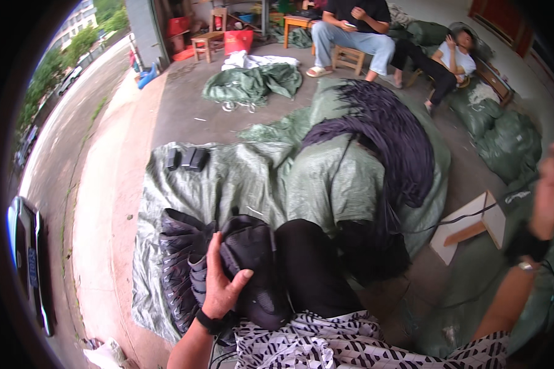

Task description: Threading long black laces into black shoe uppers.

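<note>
Left hand (223, 286): thumb spread wide, fingers straight, resting on 1 black padded piece (261, 258); black lace-up row (175, 277) just left. Green sheet (234, 181) edge further left, bare concrete (108, 246) beyond. 3 black blocks (197, 160) ahead, open sheet between. Right hand (551, 190) raised well apart (blurred, can't tell opening or hold); 1 angled board (465, 220) to its left.

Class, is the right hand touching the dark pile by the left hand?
Apart. The head view shows the right hand raised near the right edge, with the black trouser leg and a wide gap between it and the dark pile.
</note>
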